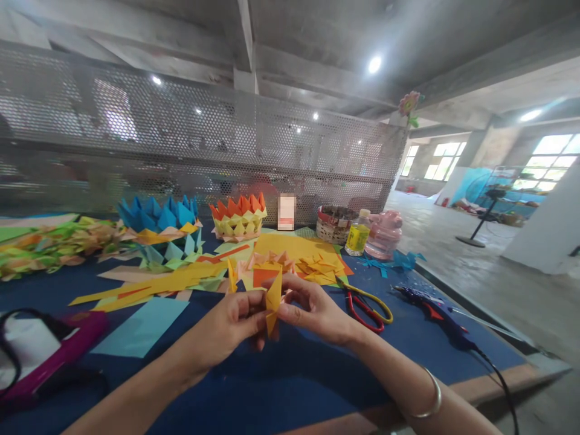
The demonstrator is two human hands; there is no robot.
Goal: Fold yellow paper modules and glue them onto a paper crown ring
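My left hand [231, 323] and my right hand [315, 308] meet over the blue table [290, 386]. Both pinch one small folded yellow paper piece [273, 302], held upright between the fingertips. Just behind the hands lies a pile of folded yellow and orange paper pieces [317, 266] on a yellow sheet. A metal bangle [430, 399] circles my right wrist.
Red-and-yellow scissors [369, 308] and a blue glue gun [435, 311] with its cord lie to the right. Paper crowns, blue [156, 214] and orange-yellow [238, 217], stand at the back, near a woven basket [335, 223], a bottle [357, 232] and a pink jug [385, 232]. A pink bag [40, 356] lies left.
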